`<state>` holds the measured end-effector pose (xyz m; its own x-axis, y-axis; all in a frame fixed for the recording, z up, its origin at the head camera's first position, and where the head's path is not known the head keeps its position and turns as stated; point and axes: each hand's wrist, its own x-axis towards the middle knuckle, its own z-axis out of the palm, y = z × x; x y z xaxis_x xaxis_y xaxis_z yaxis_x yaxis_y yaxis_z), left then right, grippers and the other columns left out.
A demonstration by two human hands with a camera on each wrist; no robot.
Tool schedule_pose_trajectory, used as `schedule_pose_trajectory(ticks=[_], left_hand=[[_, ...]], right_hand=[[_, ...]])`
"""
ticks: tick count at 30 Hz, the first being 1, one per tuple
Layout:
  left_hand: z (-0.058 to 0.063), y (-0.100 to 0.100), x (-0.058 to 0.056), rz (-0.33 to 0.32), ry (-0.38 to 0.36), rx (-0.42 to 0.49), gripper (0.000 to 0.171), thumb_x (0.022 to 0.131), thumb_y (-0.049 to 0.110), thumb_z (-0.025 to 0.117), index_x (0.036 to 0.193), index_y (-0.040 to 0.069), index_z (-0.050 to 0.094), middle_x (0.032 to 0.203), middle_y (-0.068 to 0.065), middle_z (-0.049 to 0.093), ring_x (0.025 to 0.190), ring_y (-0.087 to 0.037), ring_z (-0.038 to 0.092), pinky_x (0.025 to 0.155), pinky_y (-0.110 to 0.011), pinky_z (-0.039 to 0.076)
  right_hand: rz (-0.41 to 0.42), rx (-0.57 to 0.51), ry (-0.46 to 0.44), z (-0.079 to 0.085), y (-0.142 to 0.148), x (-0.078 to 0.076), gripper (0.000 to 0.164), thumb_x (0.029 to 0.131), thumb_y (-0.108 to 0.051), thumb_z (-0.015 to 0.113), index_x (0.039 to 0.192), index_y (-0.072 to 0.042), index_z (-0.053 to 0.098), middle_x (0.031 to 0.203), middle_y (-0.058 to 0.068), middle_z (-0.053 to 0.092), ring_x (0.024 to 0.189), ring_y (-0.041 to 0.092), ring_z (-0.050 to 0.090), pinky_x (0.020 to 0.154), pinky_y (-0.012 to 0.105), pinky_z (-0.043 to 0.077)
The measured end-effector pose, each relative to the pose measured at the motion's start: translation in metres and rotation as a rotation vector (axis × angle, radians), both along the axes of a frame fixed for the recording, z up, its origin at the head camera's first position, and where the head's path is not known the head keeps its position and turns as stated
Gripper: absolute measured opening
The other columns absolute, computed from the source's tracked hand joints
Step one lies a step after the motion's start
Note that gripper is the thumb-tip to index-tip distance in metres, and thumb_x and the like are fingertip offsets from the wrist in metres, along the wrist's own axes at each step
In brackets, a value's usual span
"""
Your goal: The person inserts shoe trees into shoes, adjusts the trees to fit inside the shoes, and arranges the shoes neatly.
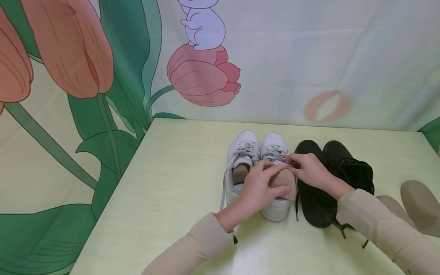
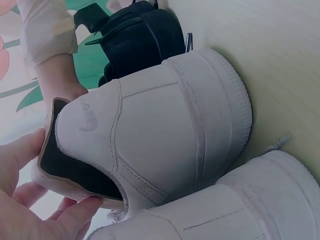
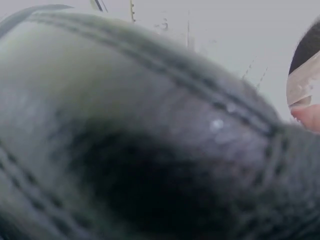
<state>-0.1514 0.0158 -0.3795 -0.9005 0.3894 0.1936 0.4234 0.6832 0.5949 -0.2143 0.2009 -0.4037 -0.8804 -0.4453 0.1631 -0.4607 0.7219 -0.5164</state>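
Note:
A pair of white lace-up sneakers stands on the table, toes pointing away; the left sneaker (image 1: pixel 243 147) has a tan insole (image 1: pixel 240 173) inside. From the opening of the right sneaker (image 1: pixel 276 210) a second insole (image 1: pixel 284 180) sticks up at the heel, tan above and dark beneath (image 2: pixel 82 165). My left hand (image 1: pixel 259 185) grips this insole, thumb near its heel and fingers along its side. At the same sneaker's opening, beside the laces, my right hand (image 1: pixel 309 168) pinches the edge with thumb and finger. A dark shoe surface (image 3: pixel 140 125) fills most of the right wrist view.
Black lace-up shoes (image 1: pixel 313 206) stand close against the white pair on the right, under my right forearm. Farther right lie two loose tan insoles (image 1: pixel 417 204). A printed cloth with tulips (image 1: pixel 203 76) hangs behind the pale table (image 1: pixel 165 183).

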Motion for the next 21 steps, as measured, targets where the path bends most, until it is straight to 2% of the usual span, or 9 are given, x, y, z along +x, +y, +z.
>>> schedule_pose_trajectory(ticks=[10, 21], left_hand=[[0.004, 0.003, -0.009, -0.010, -0.004, -0.056, 0.053, 0.077, 0.039, 0.067, 0.125, 0.023, 0.053, 0.114, -0.005, 0.054, 0.103, -0.017, 0.053, 0.083, -0.027, 0.043], [0.004, 0.006, -0.012, 0.000, -0.046, -0.060, 0.053, 0.077, 0.038, 0.066, 0.126, 0.023, 0.051, 0.114, -0.004, 0.052, 0.102, -0.016, 0.052, 0.082, -0.027, 0.043]], right_hand=[[0.018, 0.010, 0.003, 0.001, 0.001, 0.001, 0.024, 0.082, -0.005, 0.059, 0.103, 0.005, 0.062, 0.100, 0.022, 0.065, 0.084, 0.029, 0.065, 0.073, 0.040, 0.051], [0.013, 0.024, -0.003, 0.003, 0.000, 0.002, 0.028, 0.081, -0.005, 0.060, 0.108, 0.006, 0.061, 0.102, 0.022, 0.064, 0.085, 0.028, 0.065, 0.074, 0.039, 0.051]])
